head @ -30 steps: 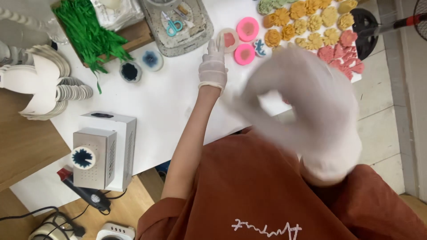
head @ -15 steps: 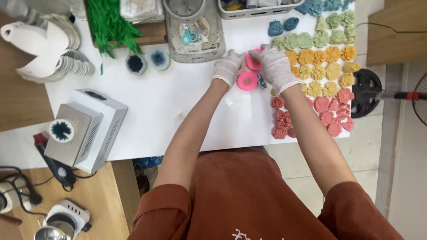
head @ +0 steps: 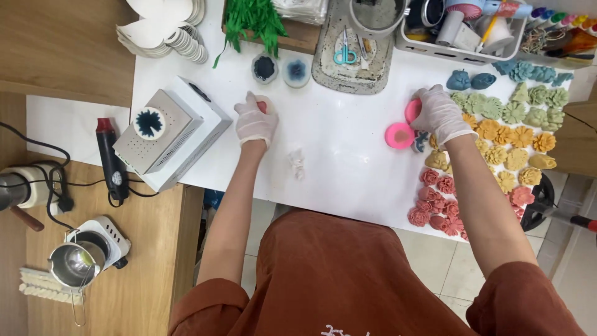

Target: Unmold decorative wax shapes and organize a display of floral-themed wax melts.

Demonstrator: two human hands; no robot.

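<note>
Gloves, thin white, cover left hand (head: 255, 121) cupping round mould (head: 263, 106)

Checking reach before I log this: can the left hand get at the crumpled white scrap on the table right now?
Probably yes. The left hand rests on the white table, closed on a small reddish piece, and the crumpled white scrap lies just beside it with bare tabletop between. It would likely have to free its fingers first.

Two gloved hands, the left (head: 255, 121) and the right (head: 439, 114). Two pink round moulds (head: 399, 135) near the right hand. Two small dark-centred dishes (head: 265, 67) at the far side. One pair of teal-handled scissors (head: 344, 55). One white box-shaped machine (head: 168, 134) on the left. Two dark blue flower pieces (head: 459, 80).
</note>
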